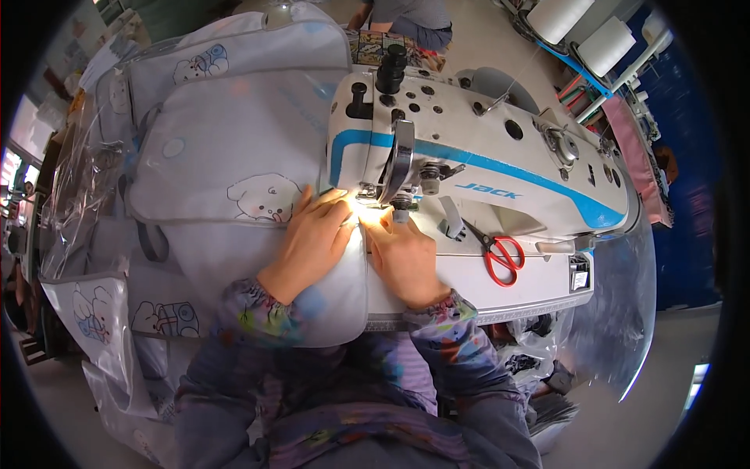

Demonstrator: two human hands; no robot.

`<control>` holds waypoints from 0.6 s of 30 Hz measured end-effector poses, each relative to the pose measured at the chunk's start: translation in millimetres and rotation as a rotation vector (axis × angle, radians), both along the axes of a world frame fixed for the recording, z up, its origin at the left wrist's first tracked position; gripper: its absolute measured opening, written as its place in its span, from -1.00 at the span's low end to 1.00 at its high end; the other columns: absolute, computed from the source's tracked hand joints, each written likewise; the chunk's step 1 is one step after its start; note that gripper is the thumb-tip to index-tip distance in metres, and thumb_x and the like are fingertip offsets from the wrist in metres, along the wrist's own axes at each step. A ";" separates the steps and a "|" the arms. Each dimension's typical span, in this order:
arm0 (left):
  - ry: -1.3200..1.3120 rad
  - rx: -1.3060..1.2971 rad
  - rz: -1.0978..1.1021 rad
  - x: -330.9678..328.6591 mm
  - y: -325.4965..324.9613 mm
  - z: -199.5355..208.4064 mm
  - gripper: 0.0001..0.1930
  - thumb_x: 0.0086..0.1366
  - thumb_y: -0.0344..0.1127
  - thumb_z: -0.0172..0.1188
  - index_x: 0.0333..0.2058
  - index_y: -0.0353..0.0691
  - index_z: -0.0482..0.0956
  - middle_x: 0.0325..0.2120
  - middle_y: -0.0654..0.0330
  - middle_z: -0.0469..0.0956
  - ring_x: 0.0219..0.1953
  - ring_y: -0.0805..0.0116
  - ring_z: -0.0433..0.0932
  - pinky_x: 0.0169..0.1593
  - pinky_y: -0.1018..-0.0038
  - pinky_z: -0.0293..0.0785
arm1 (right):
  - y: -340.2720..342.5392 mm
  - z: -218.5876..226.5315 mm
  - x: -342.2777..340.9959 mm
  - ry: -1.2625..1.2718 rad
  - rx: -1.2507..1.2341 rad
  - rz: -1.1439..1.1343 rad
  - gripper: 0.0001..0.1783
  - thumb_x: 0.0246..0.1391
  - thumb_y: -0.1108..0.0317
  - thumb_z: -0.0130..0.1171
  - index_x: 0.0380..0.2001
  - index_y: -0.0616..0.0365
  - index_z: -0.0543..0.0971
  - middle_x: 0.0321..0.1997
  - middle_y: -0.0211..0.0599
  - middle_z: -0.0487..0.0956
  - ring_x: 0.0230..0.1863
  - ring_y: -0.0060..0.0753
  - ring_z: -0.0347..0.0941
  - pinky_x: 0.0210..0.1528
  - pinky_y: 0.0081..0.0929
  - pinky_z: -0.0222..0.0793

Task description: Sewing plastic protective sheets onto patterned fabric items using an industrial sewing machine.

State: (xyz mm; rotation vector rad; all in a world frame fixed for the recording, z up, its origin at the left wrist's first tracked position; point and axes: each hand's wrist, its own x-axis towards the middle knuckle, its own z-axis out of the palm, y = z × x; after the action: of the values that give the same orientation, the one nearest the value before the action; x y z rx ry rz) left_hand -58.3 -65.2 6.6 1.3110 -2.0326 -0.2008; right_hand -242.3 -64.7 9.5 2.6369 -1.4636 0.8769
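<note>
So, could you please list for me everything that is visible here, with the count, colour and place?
Sewing machine: one, white and blue, centre right
Table: one, pale, under the machine
Fabric pieces: several, pale grey with animal prints, left and centre
Scissors: one pair, red handles, right of the right hand
Thread cones: at least two, white, upper right
Pink cloth: one visible, pink, behind the machine
Plastic sheet: one, clear, right
Other person: at least one, partly visible, top
Sleeves: two, dark with multicoloured cuffs, lower centre
Hands: two, bare, near the needle area
</note>
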 end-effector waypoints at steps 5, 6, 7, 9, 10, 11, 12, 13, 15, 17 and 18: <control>0.039 0.047 0.004 0.2 -6.7 2.1 -0.85 0.16 -0.42 0.25 -0.30 -0.28 0.51 -0.23 0.05 0.60 -0.06 0.01 0.55 0.29 -0.04 0.25 | -2.1 -4.2 -0.1 0.100 -0.083 0.000 -0.68 -0.01 0.36 0.27 -0.12 -0.09 0.67 -0.29 -0.35 0.57 -0.47 -0.28 0.52 -0.46 -0.34 0.47; 0.008 0.079 0.025 0.8 -8.6 1.9 -0.83 0.15 -0.41 0.26 -0.28 -0.27 0.52 -0.16 0.03 0.63 0.00 0.02 0.56 0.30 -0.06 0.24 | -2.8 -4.1 -0.1 0.104 -0.088 0.001 -0.69 0.01 0.35 0.26 -0.11 -0.10 0.67 -0.28 -0.35 0.58 -0.47 -0.28 0.52 -0.46 -0.35 0.48; 0.009 0.078 0.026 1.1 -10.4 2.3 -0.83 0.15 -0.41 0.26 -0.28 -0.27 0.52 -0.16 0.03 0.63 0.00 0.02 0.56 0.30 -0.06 0.24 | -3.1 -4.3 -0.5 0.108 -0.092 0.001 -0.69 0.02 0.34 0.25 -0.11 -0.11 0.67 -0.27 -0.36 0.58 -0.48 -0.28 0.53 -0.47 -0.35 0.48; -0.001 0.156 0.047 2.8 -15.3 3.7 -0.82 0.14 -0.41 0.27 -0.27 -0.26 0.54 -0.26 0.04 0.63 -0.10 -0.02 0.57 0.29 -0.05 0.26 | -2.3 -6.1 -1.6 0.110 -0.083 0.002 -0.69 0.04 0.34 0.24 -0.10 -0.12 0.67 -0.26 -0.35 0.58 -0.48 -0.28 0.54 -0.47 -0.35 0.49; -0.001 0.154 0.048 2.3 -18.3 3.8 -0.82 0.14 -0.41 0.27 -0.27 -0.26 0.54 -0.26 0.04 0.63 -0.10 -0.02 0.57 0.29 -0.05 0.26 | -2.3 -7.4 -2.0 0.111 -0.072 0.002 -0.69 0.05 0.34 0.22 -0.09 -0.14 0.67 -0.26 -0.35 0.58 -0.48 -0.28 0.54 -0.46 -0.34 0.49; 0.019 0.098 0.063 0.4 -20.8 3.3 -0.80 0.13 -0.41 0.27 -0.25 -0.26 0.54 -0.29 0.05 0.62 -0.13 -0.03 0.57 0.27 -0.05 0.29 | -2.3 -8.3 -2.7 0.113 -0.073 0.001 -0.69 0.05 0.34 0.22 -0.09 -0.14 0.67 -0.26 -0.35 0.58 -0.48 -0.28 0.54 -0.46 -0.34 0.49; 0.038 0.042 0.078 -0.8 -23.1 2.8 -0.78 0.12 -0.42 0.27 -0.22 -0.26 0.55 -0.31 0.05 0.62 -0.17 -0.03 0.56 0.25 -0.04 0.31 | -2.9 -9.4 -3.2 0.116 -0.072 -0.002 -0.68 0.06 0.34 0.22 -0.08 -0.16 0.67 -0.25 -0.35 0.58 -0.49 -0.28 0.54 -0.47 -0.33 0.50; 0.040 0.041 0.076 -0.3 -25.2 2.1 -0.78 0.12 -0.42 0.27 -0.22 -0.26 0.55 -0.31 0.05 0.62 -0.17 -0.03 0.56 0.25 -0.04 0.31 | -3.2 -10.1 -3.6 0.119 -0.071 -0.004 -0.67 0.06 0.34 0.22 -0.07 -0.17 0.66 -0.23 -0.36 0.58 -0.49 -0.27 0.54 -0.47 -0.31 0.50; 0.085 0.018 0.081 3.1 -27.3 2.0 -0.79 0.10 -0.44 0.28 -0.24 -0.27 0.57 -0.24 0.03 0.61 -0.13 -0.04 0.56 0.23 -0.04 0.35 | -3.9 -11.0 -4.9 0.110 -0.010 0.005 -0.65 0.04 0.36 0.23 -0.05 -0.15 0.66 -0.20 -0.35 0.59 -0.45 -0.26 0.55 -0.46 -0.30 0.50; 0.110 0.000 0.060 7.5 -23.5 2.7 -0.81 0.09 -0.44 0.28 -0.27 -0.27 0.58 -0.19 0.03 0.60 -0.09 -0.05 0.55 0.24 -0.03 0.35 | -3.4 -8.9 -8.9 0.102 0.053 0.015 -0.62 0.02 0.38 0.24 -0.04 -0.13 0.65 -0.18 -0.34 0.60 -0.41 -0.25 0.57 -0.45 -0.28 0.50; 0.133 -0.017 0.038 10.1 -20.2 3.5 -0.83 0.08 -0.45 0.29 -0.30 -0.26 0.59 -0.14 0.02 0.59 -0.06 -0.06 0.54 0.26 -0.03 0.34 | -2.8 -5.4 -13.4 -0.002 0.032 0.118 -0.59 -0.01 0.41 0.24 -0.02 -0.07 0.64 -0.12 -0.33 0.60 -0.31 -0.25 0.57 -0.36 -0.28 0.49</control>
State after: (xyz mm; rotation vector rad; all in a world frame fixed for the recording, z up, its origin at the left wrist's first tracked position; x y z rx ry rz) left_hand -48.2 -85.4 10.1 1.2902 -1.8923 -0.2457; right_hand -255.7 -67.5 4.1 2.7708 -1.3461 0.8719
